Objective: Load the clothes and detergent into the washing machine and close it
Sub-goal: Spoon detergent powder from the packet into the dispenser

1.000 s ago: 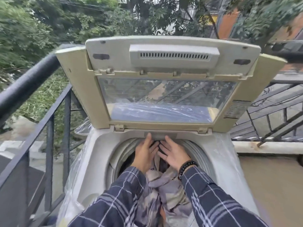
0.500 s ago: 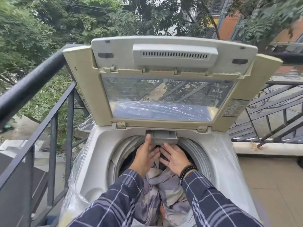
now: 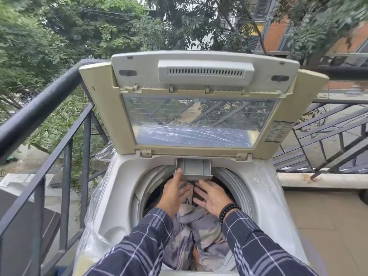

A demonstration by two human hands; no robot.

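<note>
A white top-loading washing machine [image 3: 123, 196] stands in front of me with its beige lid [image 3: 99, 108] raised upright. A grey detergent drawer [image 3: 194, 169] juts out from the back rim over the tub. My left hand [image 3: 173, 196] holds the drawer's left front corner, thumb on its side and fingers underneath. My right hand [image 3: 214, 198] hovers just below the drawer with fingers spread, holding nothing. Grey and purple patterned clothes [image 3: 201, 232] fill the tub beneath both hands. No detergent container is in view.
A dark metal railing [image 3: 39, 110] runs close along the machine's left side, and another railing [image 3: 328, 146] stands behind on the right. Clear plastic wrap [image 3: 93, 236] hangs around the machine's body. Tiled floor [image 3: 328, 226] lies to the right.
The detergent drawer has slid out from the back rim toward me. My left hand moved from the clothes to the drawer's corner, and my right hand drew back a little.
</note>
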